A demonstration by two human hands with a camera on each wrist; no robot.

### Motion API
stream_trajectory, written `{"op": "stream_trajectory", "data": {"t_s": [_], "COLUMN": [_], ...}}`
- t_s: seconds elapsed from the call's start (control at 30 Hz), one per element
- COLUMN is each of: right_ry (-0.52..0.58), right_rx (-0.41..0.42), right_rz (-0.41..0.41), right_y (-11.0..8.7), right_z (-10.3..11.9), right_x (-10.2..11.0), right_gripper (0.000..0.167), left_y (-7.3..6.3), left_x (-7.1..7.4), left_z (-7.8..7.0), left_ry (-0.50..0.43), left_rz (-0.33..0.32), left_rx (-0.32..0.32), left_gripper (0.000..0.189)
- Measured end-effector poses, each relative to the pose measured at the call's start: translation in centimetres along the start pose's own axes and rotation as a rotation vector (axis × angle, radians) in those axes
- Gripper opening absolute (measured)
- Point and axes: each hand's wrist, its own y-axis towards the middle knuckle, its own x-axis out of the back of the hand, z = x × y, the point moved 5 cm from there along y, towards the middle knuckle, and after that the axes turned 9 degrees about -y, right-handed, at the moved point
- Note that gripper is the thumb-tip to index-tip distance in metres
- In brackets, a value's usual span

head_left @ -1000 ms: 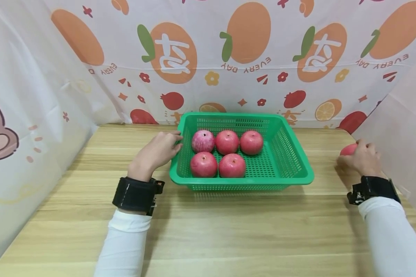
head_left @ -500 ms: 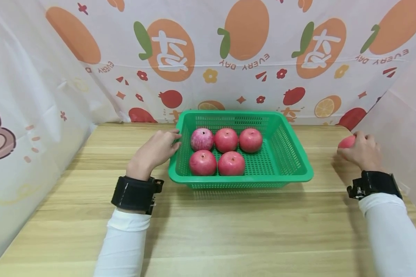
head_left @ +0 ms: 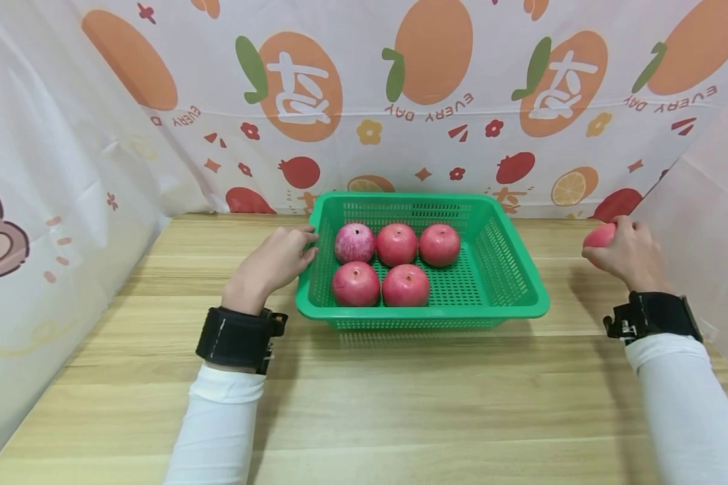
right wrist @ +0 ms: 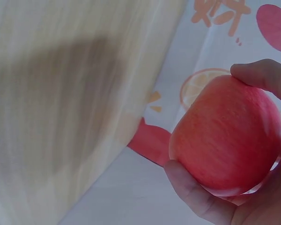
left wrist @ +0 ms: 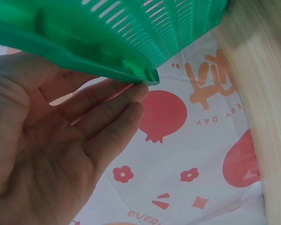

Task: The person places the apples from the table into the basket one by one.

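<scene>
In the head view, a green plastic basket (head_left: 516, 311) holds several red apples (head_left: 406, 286), one of them more purple and speckled. My left hand (head_left: 276, 263) touches the basket's left rim, its fingers fairly straight. The left wrist view has those fingertips (left wrist: 139, 92) at the underside of the green rim (left wrist: 107, 75). Off to the right of the basket, my right hand (head_left: 633, 256) grips another red apple (head_left: 600, 236) above the table. Thumb and fingers spread around that apple (right wrist: 227, 136) in the right wrist view, with its shadow falling on the wood.
Wooden table (head_left: 412, 397) beneath everything. A white fruit-printed cloth (head_left: 364, 101) hangs right behind the basket, and pale sheets rise along the left and right sides. Inside the basket, the apples sit toward the left, and bare mesh floor (head_left: 461, 289) shows on the right.
My right hand has raised the apple from the table at the right and shifted it slightly left. The left hand stays at the basket rim.
</scene>
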Motion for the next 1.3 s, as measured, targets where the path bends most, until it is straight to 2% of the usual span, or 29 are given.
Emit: {"op": "stream_trajectory", "data": {"t_s": [0.87, 1.3], "right_ry": [-0.005, -0.017], "right_rx": [0.080, 0.117], "right_rz": [-0.018, -0.021], "right_y": [0.4, 0.6], "right_z": [2.6, 3.9], "right_x": [1.5, 2.0], "right_gripper": [0.067, 0.070], "left_y": [-0.1, -0.1], "left_x": [0.2, 0.2], "left_z": [-0.1, -0.2], "left_ry": [-0.007, -0.013], "left_rz": [-0.001, -0.001], "left_rx": [0.009, 0.016], "left_gripper": [0.033, 0.034]}}
